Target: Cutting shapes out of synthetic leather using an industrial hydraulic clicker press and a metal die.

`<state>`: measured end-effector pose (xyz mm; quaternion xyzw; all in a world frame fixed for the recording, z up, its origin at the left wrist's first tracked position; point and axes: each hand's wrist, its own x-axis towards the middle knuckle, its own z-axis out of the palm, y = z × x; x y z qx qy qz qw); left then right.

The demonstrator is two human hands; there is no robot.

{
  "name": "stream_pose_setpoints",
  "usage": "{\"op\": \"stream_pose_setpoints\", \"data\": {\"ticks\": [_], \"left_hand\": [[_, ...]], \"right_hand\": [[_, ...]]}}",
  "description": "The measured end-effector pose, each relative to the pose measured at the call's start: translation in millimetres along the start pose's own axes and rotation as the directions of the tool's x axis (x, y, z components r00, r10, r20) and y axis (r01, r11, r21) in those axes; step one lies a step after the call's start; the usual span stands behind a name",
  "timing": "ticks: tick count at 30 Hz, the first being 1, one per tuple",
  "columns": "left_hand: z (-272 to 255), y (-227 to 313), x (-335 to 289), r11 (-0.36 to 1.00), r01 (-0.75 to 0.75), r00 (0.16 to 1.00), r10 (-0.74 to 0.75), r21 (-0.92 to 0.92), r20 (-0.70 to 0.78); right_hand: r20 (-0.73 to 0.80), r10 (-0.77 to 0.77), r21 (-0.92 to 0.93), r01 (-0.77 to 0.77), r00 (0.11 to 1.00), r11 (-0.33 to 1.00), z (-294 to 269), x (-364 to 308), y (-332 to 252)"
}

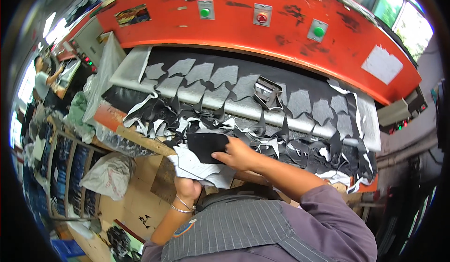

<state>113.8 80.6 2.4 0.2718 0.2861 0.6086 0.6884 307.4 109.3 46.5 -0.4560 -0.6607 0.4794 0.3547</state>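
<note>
In front of my body, my right hand (238, 154) grips a black cut piece of sheet material (205, 145) by its right edge, thumb on top. Below it, my left hand (187, 189) is closed under a stack of white-sided cut pieces (193, 169). The black piece overlaps the upper part of this stack. Beyond my hands a black sheet (220, 58) lies on the press bed, with a row of cut-out shapes through which a pale surface shows. A metal cutting die (268, 93) rests on that sheet, right of the middle.
An orange press beam (168, 25) with green and red buttons spans the far side. Black and white scraps (281, 144) heap along the bed's near edge. At left are a white sack (110, 175), a loaded rack (65, 168) and another person (44, 81) farther off.
</note>
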Motion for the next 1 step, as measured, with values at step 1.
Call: {"op": "stream_pose_setpoints", "data": {"ticks": [1], "left_hand": [[8.6,8.1,-0.6,0.977,0.056,0.994,-0.074,-0.205,-0.079]], "right_hand": [[0.068,0.173,-0.008,-0.172,0.983,0.985,11.0,9.3,-12.9]]}}
